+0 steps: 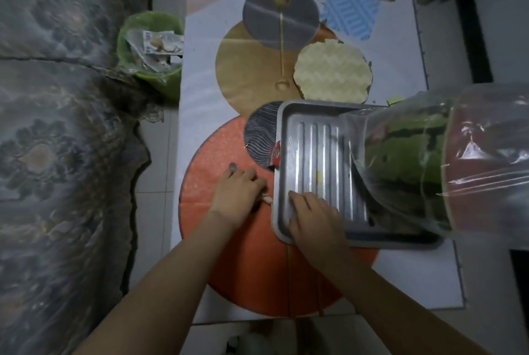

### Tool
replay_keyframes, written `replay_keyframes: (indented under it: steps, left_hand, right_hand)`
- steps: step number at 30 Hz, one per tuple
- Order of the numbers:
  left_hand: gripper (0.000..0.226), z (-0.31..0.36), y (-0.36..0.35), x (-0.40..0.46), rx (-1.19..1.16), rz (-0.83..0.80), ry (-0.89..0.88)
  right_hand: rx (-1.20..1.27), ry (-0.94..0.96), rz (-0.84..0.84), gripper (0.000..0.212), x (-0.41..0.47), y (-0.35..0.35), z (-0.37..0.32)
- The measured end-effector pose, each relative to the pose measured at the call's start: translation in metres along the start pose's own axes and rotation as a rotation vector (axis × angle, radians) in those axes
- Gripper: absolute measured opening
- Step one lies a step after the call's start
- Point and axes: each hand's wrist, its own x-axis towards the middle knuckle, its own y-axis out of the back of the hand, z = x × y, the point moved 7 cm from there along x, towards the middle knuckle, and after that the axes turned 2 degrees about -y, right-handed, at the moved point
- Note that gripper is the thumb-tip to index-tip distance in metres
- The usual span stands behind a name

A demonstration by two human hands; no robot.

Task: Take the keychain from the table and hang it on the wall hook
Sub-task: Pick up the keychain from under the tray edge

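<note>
The keychain lies on the orange circle of the printed tablecloth (229, 254), mostly hidden under my left hand (237, 194). Only a pale piece (266, 198) shows by the thumb side and a small dark ring (233, 166) past the fingertips. My left hand's fingers are curled down over it. My right hand (312, 217) grips the near left corner of a ribbed metal tray (286, 131), fingers inside the rim. No wall hook is in view.
A cut watermelon in plastic wrap (406, 160) leans on the tray's right side. A green bin with rubbish (151, 48) stands left of the table, beside patterned bedding (57, 154). A yellow round mat (332, 71) and a blue mat (350, 11) lie farther back.
</note>
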Motion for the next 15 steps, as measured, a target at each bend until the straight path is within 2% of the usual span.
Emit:
replay_keyframes:
  steps: [5, 9, 12, 15]
  left_hand:
    - [0.023, 0.001, 0.027, -0.024, -0.257, 0.106, -0.005]
    - [0.021, 0.002, 0.041, -0.045, -0.467, 0.055, 0.036]
    - [0.02, 0.002, 0.056, -0.06, -0.803, 0.079, 0.135]
    - [0.016, 0.006, 0.079, -0.079, -1.133, 0.193, 0.278]
  right_hand:
    - [0.186, -0.01, 0.021, 0.047, -0.009, 0.01, -0.009]
    - [0.298, 0.01, 0.043, 0.048, -0.017, 0.024, -0.024]
    - [0.382, 0.024, 0.073, 0.048, -0.024, 0.035, -0.032]
    - [0.506, 0.052, 0.115, 0.043, -0.034, 0.052, -0.041]
